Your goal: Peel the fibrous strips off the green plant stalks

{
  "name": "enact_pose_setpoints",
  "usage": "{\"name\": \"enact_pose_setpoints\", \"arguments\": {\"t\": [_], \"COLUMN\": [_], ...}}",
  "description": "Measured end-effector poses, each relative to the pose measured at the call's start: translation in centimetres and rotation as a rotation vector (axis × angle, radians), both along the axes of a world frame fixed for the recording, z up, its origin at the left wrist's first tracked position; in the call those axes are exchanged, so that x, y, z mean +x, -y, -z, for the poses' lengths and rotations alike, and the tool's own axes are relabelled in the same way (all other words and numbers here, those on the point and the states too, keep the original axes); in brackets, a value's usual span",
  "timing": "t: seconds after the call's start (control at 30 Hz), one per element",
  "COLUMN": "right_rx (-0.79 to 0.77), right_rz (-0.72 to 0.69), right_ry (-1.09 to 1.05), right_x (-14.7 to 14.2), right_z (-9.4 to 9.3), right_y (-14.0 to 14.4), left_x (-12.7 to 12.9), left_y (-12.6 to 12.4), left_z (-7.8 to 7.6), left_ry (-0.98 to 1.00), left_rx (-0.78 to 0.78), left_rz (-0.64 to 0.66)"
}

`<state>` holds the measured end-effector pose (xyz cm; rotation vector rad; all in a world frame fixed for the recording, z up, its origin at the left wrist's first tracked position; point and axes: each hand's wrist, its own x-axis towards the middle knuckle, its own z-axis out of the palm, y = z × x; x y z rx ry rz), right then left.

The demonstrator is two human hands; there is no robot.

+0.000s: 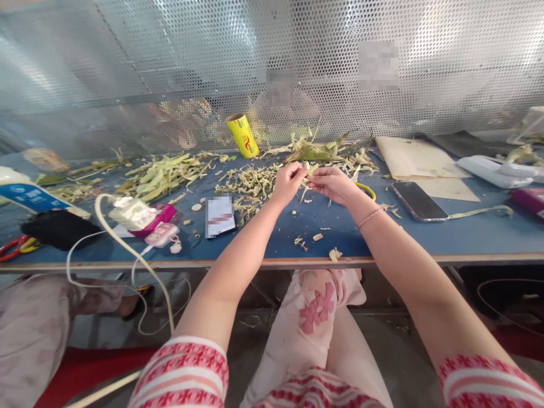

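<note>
Husk strip (306, 177): pinched between both hands, kept taut above the bench (382, 238).
Left hand (289, 182): clenched on one end.
Right hand (334, 184): gripping the other (fingertips only).
Scraps (250, 184): piled just behind.

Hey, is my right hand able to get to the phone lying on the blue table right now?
Probably yes. The phone lies flat just beside the right hand, with only bare table between, though both hands now pinch a husk strip.

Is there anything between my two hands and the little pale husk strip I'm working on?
No. The left hand and right hand both already pinch the thin pale husk strip above the blue tabletop; nothing visible lies between.
</note>
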<state>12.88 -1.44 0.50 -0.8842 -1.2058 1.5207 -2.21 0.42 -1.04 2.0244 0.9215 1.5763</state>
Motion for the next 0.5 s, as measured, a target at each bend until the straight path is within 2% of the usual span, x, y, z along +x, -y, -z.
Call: {"name": "enact_pose_setpoints", "arguments": {"t": [0.13,0.3,0.5], "right_rx": [-0.013,-0.040,-0.063], "right_rz": [-0.004,-0.016,-0.034], "right_ry": [0.006,0.006,0.016], "right_x": [0.1,0.0,-0.1], "right_z": [0.0,0.1,0.3], "right_y": [0.1,0.0,-0.5], "left_x": [-0.1,0.3,1.2], "left_y": [-0.1,-1.1,-2.1], "left_z": [-0.1,0.9,2.0], "left_ry": [0.033,0.167,0.228], "left_rx": [-0.086,-0.230,-0.254], "left_rz": [0.070,0.177,0.048]}}
